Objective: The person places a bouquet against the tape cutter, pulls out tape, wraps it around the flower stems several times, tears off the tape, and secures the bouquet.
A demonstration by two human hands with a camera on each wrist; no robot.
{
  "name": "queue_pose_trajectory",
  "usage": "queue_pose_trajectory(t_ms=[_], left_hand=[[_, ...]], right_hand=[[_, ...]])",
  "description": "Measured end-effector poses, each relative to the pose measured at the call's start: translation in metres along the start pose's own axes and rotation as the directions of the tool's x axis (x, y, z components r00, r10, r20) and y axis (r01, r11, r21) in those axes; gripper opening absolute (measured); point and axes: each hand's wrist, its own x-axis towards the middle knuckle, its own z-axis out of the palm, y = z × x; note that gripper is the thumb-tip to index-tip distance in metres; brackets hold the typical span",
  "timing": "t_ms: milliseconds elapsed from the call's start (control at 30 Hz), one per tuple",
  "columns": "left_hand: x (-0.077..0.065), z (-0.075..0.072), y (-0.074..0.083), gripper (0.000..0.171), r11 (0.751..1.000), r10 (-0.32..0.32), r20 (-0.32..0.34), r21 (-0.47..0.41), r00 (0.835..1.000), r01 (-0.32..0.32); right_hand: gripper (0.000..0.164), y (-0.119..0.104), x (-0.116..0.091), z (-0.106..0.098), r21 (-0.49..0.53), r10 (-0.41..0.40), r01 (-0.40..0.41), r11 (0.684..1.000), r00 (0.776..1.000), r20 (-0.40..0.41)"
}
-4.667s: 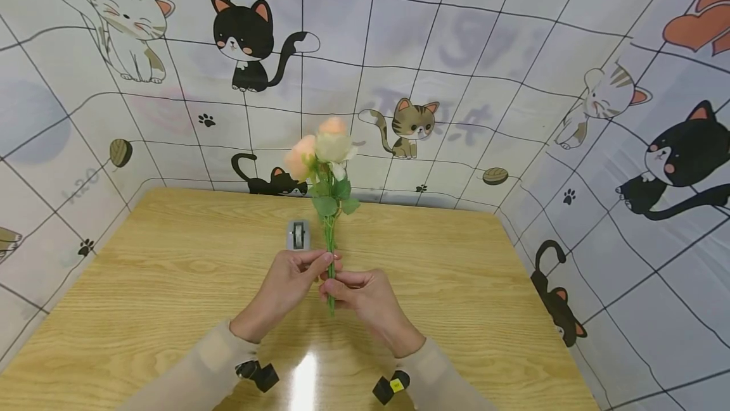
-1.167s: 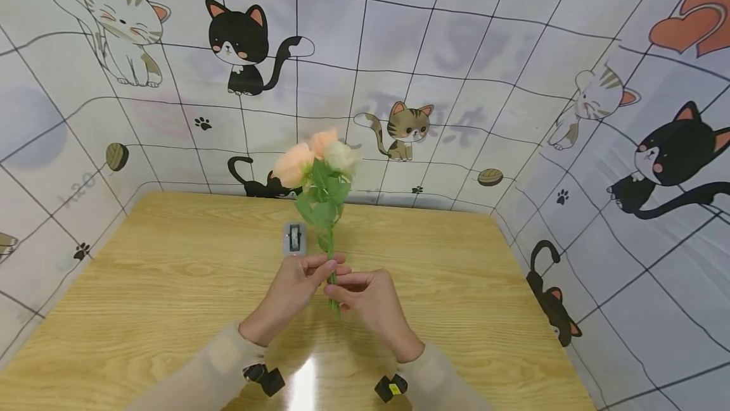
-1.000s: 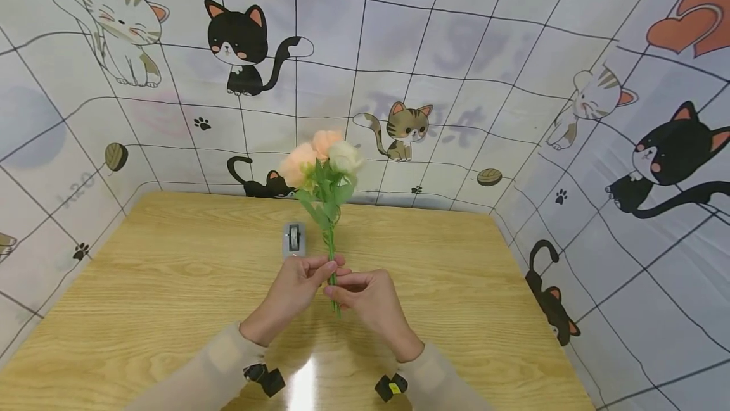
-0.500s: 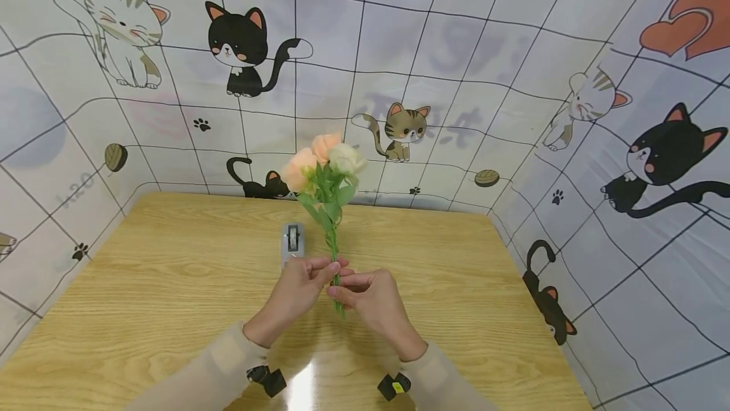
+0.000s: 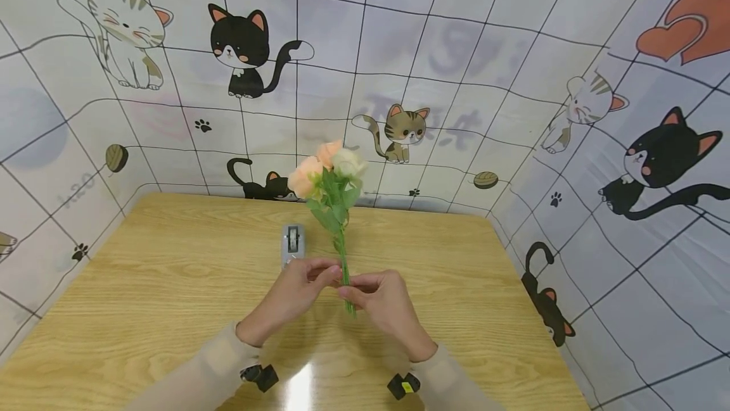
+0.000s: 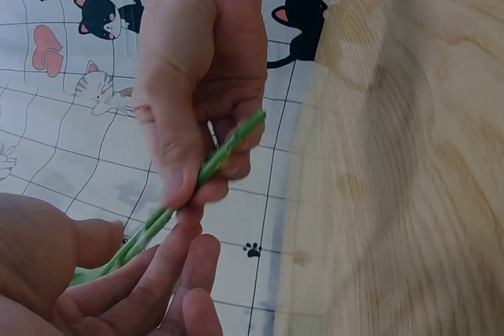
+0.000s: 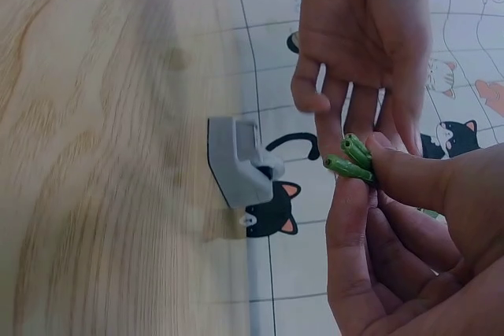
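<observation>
A bunch of artificial roses, two peach blooms and a cream one on green stems, stands upright over the table. My right hand pinches the stems near their lower ends between thumb and fingers. The cut stem tips poke out past that grip in the right wrist view. My left hand is at the stems just above, its thumb lifted off and its fingers loosely extended behind them. Behind the left hand a grey tape dispenser sits on the table, its front end partly covered by that hand.
The light wooden table has a back edge close to a cat-printed cloth backdrop, which also hangs at both sides. Each wrist wears a small black camera mount. A bright light reflection lies near the front.
The flowers have shifted slightly right and down with the right hand and now lean left. Pinching the stems earlier, the left hand has loosened and parted its thumb from them.
</observation>
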Motion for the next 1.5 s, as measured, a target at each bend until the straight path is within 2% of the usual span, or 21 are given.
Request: queue_pose_trajectory(t_ms=[167, 400, 500, 633, 1000, 1167, 1300, 1500], left_hand=[[-0.003, -0.012, -0.005, 0.031, 0.998, -0.010, -0.018, 0.059, 1.000, 0.012], [-0.011, -0.035, -0.015, 0.027, 0.988, -0.028, -0.089, 0.147, 0.996, 0.041], [-0.015, -0.045, -0.020, 0.028, 0.980, -0.011, -0.114, 0.195, 0.993, 0.033], [-0.017, -0.058, -0.028, 0.028, 0.959, 0.031, -0.148, 0.284, 0.988, 0.012], [-0.029, -0.089, -0.055, 0.029, 0.875, 0.148, -0.222, 0.484, 0.964, -0.023], [-0.034, -0.102, -0.063, 0.034, 0.851, 0.134, -0.230, 0.526, 0.964, 0.007], [-0.037, -0.113, -0.068, 0.039, 0.834, 0.108, -0.223, 0.550, 0.969, 0.034], [-0.039, -0.124, -0.077, 0.040, 0.817, 0.106, -0.231, 0.575, 0.967, 0.048]], right_hand=[[0.020, 0.009, 0.000, -0.018, -0.040, 0.025, -0.026, 0.999, 0.999, -0.027], [0.017, 0.025, -0.005, -0.049, -0.135, 0.062, -0.076, 0.988, 0.993, -0.106], [0.016, 0.029, -0.009, -0.063, -0.169, 0.092, -0.117, 0.979, 0.984, -0.150], [0.018, 0.037, -0.013, -0.081, -0.207, 0.132, -0.172, 0.963, 0.972, -0.194], [0.029, 0.065, -0.024, -0.125, -0.255, 0.207, -0.267, 0.929, 0.949, -0.240], [0.026, 0.078, -0.027, -0.142, -0.254, 0.235, -0.297, 0.920, 0.940, -0.248], [0.033, 0.087, -0.029, -0.154, -0.248, 0.275, -0.337, 0.908, 0.928, -0.252], [0.039, 0.093, -0.029, -0.166, -0.253, 0.307, -0.370, 0.894, 0.917, -0.256]])
